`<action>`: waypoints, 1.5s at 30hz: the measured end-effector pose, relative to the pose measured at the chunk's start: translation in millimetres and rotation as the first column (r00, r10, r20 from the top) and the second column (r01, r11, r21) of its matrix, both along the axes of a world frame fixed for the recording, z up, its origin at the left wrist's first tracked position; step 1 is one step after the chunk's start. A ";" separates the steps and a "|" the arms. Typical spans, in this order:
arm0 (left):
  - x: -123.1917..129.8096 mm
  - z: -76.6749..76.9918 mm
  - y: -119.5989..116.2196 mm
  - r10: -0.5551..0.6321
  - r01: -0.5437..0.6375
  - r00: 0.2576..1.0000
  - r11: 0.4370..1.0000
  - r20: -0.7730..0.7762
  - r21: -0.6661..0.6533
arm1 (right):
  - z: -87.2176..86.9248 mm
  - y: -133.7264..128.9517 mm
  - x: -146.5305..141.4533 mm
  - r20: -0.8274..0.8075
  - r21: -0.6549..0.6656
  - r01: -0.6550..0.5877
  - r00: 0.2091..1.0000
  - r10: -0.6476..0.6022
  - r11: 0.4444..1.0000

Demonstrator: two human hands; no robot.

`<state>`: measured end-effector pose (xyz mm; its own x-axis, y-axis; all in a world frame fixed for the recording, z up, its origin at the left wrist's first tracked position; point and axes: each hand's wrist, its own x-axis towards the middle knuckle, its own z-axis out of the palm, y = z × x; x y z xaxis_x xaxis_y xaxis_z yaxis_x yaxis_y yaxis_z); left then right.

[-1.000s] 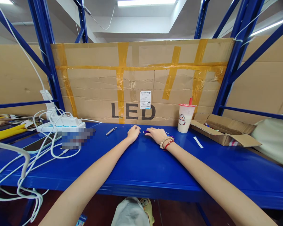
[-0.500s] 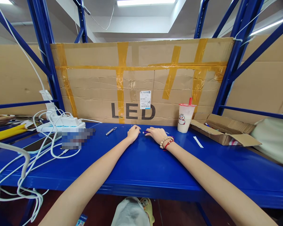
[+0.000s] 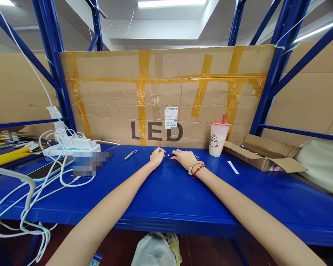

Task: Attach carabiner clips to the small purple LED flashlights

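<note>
My left hand (image 3: 157,157) rests on the blue tabletop (image 3: 166,192), its fingers curled in a loose fist. Nothing shows in it, though the inside of the palm is hidden. Just to its right, my right hand (image 3: 184,159) lies palm down over a blue pen (image 3: 170,154), fingers bent around it. One end of the pen sticks out toward my left hand, and part of it shows behind the hand. A beaded bracelet and a red cord circle my right wrist. Left of my left hand lies a small metallic tool (image 3: 130,154), perhaps a peeler or cutter.
A drink cup (image 3: 219,139) with red lid and straw stands right, near a white strip (image 3: 233,167) and an open cardboard box (image 3: 262,153). White cables, a power strip (image 3: 72,147) and a phone (image 3: 48,169) crowd the left. A taped cardboard panel (image 3: 113,99) closes the back.
Both my hands and the pen stay where they were. At the far left edge, what looks like another person's hand has drawn leftward, almost out of view.
</note>
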<state>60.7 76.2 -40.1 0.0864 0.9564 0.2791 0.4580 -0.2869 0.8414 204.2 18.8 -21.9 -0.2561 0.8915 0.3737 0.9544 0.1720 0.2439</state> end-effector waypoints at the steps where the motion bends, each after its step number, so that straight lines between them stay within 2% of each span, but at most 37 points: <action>1: 0.0 -0.4 0.6 0.000 0.000 1.000 1.000 -0.001 0.000 | -0.2 0.7 0.3 0.006 0.000 -0.002 1.000 0.002 1.000; 12: 0.2 -3.1 4.5 0.004 -0.004 1.000 1.000 0.005 -0.003 | 0.9 -2.2 -1.2 -0.005 -0.013 -0.012 1.000 0.011 1.000; 26: -0.6 5.2 -6.7 -0.001 0.000 1.000 0.999 -0.010 -0.033 | -0.4 -1.4 0.1 -0.005 -0.011 -0.027 1.000 0.027 1.000; 45: 0.8 -2.0 2.6 0.007 -0.007 1.000 1.000 -0.017 0.000 | -3.1 -1.1 1.6 -0.027 0.029 -0.066 0.997 0.067 0.997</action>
